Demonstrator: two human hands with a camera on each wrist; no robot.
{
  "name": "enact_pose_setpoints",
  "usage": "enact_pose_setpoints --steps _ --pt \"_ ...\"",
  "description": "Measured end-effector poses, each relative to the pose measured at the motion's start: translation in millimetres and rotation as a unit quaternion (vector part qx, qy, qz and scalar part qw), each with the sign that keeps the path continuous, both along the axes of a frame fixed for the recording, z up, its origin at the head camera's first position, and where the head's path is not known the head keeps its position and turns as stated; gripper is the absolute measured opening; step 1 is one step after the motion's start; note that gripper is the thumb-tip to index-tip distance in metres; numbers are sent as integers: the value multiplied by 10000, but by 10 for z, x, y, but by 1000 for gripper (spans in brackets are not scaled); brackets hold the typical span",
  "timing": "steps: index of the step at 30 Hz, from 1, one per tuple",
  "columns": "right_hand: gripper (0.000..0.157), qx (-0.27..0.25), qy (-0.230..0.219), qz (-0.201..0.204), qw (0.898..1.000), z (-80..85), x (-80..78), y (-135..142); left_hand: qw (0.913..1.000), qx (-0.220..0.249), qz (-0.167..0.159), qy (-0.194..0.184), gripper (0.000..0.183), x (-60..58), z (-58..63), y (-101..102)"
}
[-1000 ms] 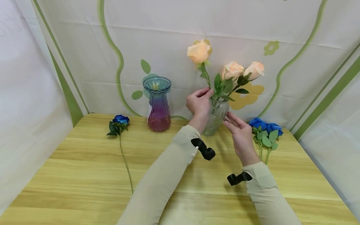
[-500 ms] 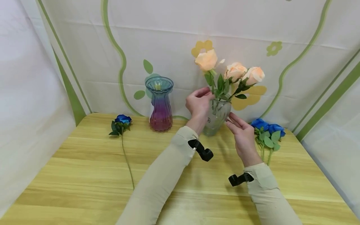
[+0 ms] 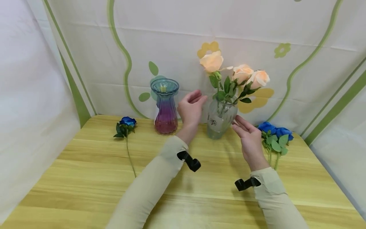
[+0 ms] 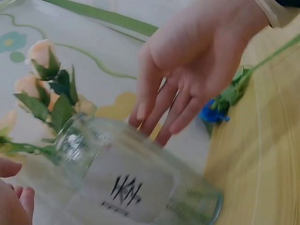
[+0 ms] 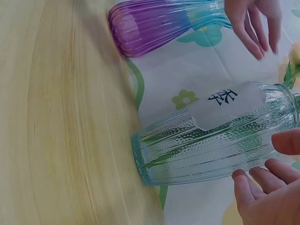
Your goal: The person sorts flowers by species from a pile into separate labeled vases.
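A clear ribbed glass vase (image 3: 227,116) with a white label (image 5: 229,105) stands upright at the back of the table, holding peach roses (image 3: 212,62) whose stems show through the glass. My left hand (image 3: 191,109) is in the gap between this vase and a blue-to-purple glass vase (image 3: 166,113), fingers loosely bent and holding nothing. On the other side, my right hand (image 3: 249,140) has its fingertips right at the clear vase's side, fingers extended, with nothing gripped. In the right wrist view, its thumb (image 5: 287,141) overlaps the upper part of the glass.
One blue rose (image 3: 127,121) lies on the left of the wooden table (image 3: 85,178), stem toward me. More blue roses (image 3: 283,133) lie at the right behind my right hand. A patterned white cloth (image 3: 177,47) hangs directly behind the table.
My left hand has let go of the leftmost peach rose and moved left, away from the vase. That rose has sunk lower into the vase, whose label now shows. My right hand stays beside the vase.
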State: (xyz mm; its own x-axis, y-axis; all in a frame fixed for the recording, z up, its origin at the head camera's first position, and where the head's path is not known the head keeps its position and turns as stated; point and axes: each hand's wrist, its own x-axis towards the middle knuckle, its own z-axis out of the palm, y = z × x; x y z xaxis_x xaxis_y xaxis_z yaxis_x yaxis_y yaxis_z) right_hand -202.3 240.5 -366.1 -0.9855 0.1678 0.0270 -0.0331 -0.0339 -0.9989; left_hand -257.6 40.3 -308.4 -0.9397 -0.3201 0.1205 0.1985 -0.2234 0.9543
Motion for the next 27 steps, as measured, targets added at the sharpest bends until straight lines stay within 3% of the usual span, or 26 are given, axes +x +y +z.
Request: enact_pose_setpoints --steps 6,12,15,17,20,24,27 --pt "55 -64 60 -1 10000 -10 3 15 9963 -436 265 686 41 116 -26 -362" --pt "55 -78 94 51 9999 -19 -16 8 9739 -1119 954 1727 38 174 -35 -803" --pt "55 -58 96 57 9999 -18 -21 7 9652 -1240 1318 1888 40 123 -39 -1021" --pt "55 -56 88 54 9999 -20 -24 7 9656 -1308 1422 1741 45 69 -51 -1162" --pt "56 -57 85 52 9999 -26 -23 14 9747 -1402 1193 1267 61 -42 -93 -1360" --pt "56 -40 79 59 9999 -33 -19 25 9860 -1435 333 778 83 -174 -167 -1531" --pt "56 -37 55 89 9999 -38 -13 35 9874 -1385 -278 713 90 -239 -206 -1577"
